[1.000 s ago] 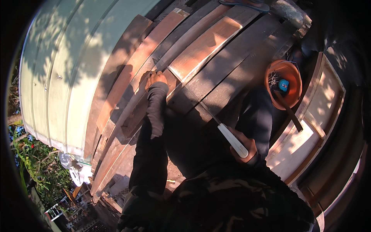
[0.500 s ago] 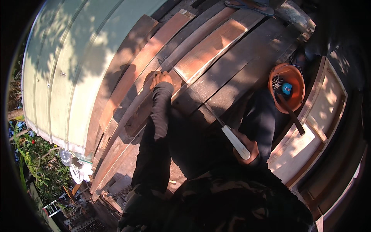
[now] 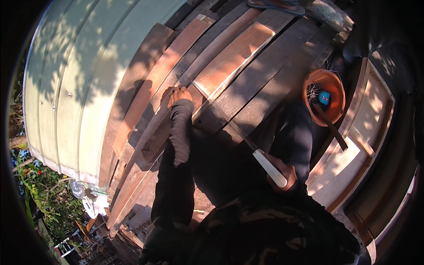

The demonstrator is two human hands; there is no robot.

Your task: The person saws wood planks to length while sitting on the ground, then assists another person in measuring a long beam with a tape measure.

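Note:
My right hand [image 3: 286,176] is closed round the white handle [image 3: 270,169] of a handsaw. The saw's long thin blade [image 3: 236,129] runs up and left, crossing a wooden board near the sunlit part's lower end. My left hand [image 3: 180,96] bears down on the shaded wood just left of the blade, its fingers bent over the board. Beyond the blade, the reddish board [image 3: 234,59] stretches up and right in sunlight. Exactly how deep the blade sits in the wood cannot be made out.
Several planks [image 3: 163,75] lie side by side beneath. At right stands an orange bucket [image 3: 326,115] holding nails, a blue tape measure [image 3: 324,97] and a dark tool handle. Beyond it is a wooden frame panel [image 3: 334,166]. A sandalled foot [image 3: 278,6] shows at the top.
My right hand and the saw handle have shifted slightly down and right, drawing the blade back a little. My left hand stays on the board. The whole view has shifted slightly.

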